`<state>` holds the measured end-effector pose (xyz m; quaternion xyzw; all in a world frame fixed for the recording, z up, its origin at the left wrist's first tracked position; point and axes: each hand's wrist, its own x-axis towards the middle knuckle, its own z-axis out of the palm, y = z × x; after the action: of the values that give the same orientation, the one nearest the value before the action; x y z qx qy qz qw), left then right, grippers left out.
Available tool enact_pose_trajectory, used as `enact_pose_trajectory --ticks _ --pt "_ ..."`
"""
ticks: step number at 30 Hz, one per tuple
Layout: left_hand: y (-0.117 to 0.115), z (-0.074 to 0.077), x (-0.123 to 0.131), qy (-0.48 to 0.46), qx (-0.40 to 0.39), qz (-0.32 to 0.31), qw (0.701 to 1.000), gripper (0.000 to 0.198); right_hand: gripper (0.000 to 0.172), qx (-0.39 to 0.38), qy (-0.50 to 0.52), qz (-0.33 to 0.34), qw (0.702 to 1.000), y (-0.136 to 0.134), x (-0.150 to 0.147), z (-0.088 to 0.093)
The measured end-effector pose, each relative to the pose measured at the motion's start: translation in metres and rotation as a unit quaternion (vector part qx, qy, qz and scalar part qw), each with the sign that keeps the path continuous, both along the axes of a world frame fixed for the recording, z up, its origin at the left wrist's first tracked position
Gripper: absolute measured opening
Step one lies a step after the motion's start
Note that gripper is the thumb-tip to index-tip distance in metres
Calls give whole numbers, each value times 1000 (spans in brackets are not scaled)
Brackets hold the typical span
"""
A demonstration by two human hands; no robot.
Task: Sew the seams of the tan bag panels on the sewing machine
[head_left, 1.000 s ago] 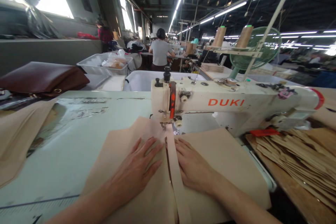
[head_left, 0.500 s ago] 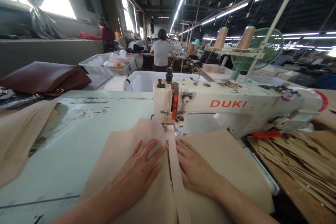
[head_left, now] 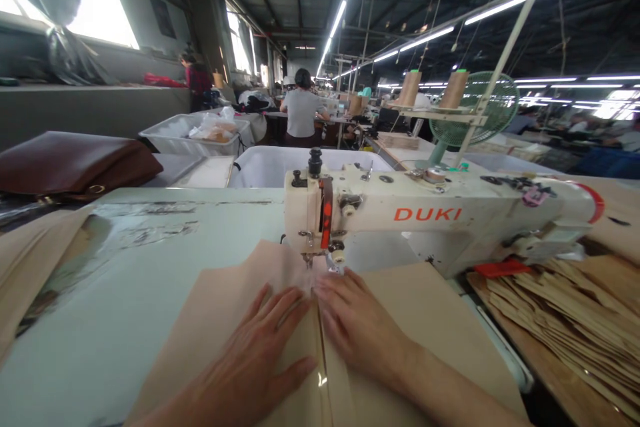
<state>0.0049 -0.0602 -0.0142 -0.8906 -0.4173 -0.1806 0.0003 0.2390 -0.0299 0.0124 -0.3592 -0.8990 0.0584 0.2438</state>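
On the worktop (head_left: 135, 280), short of its far edge, before the needle (head_left: 309, 263), my left hand (head_left: 267, 347) spreads over the beige panel (head_left: 195, 320), my right hand (head_left: 363, 323) flat on its strip (head_left: 338, 380), neither gripping, seemingly aligning both for stitching, which calls for even pressure.

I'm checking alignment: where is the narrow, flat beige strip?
In the head view, the beige strip lies lower centre, partly beneath the right hand, in front of the white sewing machine.
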Motion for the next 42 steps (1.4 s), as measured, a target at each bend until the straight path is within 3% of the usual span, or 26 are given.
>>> enact_pose_trajectory --ticks 5,10,20,27,33,36,38,40,42 --pt "17 -8 -4 7 29 -2 1000 71 43 -3 -63 -3 998 16 -4 -15" --pt "35 -9 -2 20 31 1 999 71 41 6 -76 -7 997 36 -3 -17" --pt "35 -4 0 7 120 1 993 92 43 -19 -69 -12 997 35 -1 -19" --pt "35 -3 -1 -3 99 -3 995 92 38 -39 -58 -15 997 36 1 -20" --pt "42 -4 -3 39 41 -19 998 76 39 -15 -59 -11 998 40 -2 -15" --pt "30 3 -4 67 9 0 998 65 38 16 -33 -43 998 14 -1 5" --pt "5 8 -5 73 25 18 997 60 32 16 32 -95 995 -24 7 18" --pt "-31 9 -4 57 70 23 996 61 27 -45 69 -139 987 -69 20 21" --pt "-70 3 -1 42 122 -1 992 64 36 -145 43 -158 976 -111 33 10"
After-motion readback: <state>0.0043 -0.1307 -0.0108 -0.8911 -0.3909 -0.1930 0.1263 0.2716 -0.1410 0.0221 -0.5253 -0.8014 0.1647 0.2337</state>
